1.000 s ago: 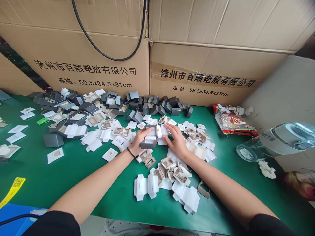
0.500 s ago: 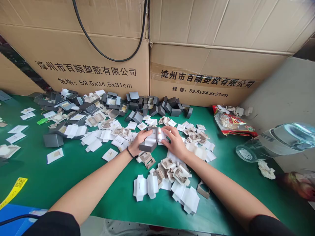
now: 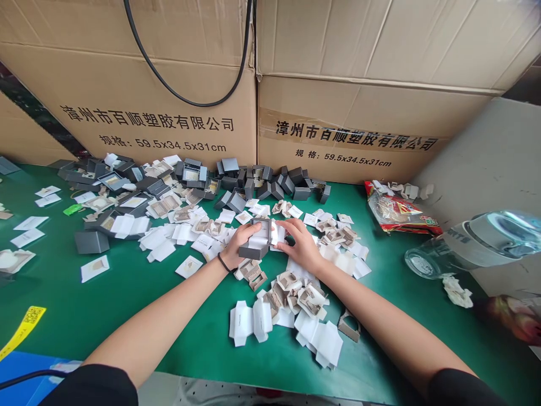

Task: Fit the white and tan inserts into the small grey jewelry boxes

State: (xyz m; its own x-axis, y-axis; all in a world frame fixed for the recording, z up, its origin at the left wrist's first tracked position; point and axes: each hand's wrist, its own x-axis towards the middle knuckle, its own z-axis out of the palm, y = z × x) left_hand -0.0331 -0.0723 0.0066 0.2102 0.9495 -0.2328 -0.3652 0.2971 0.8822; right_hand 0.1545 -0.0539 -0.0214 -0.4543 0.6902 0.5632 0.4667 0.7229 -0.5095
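Note:
My left hand grips a small open grey box with a white lining, held just above the green table. My right hand sits right beside it, fingers curled onto a white paper card at the box's right edge. Around both hands lie several white folded cards and beige cardboard inserts. Further back, a heap of small grey boxes stretches along the cartons.
Two big cardboard cartons with printed lettering wall off the back of the table. A black cable hangs over them. At the right lie a red snack bag, a clear water bottle on its side and crumpled paper.
The left hand has tilted the grey box slightly and drawn it a little nearer. The right hand's fingers have curled in from flat toward the box's edge.

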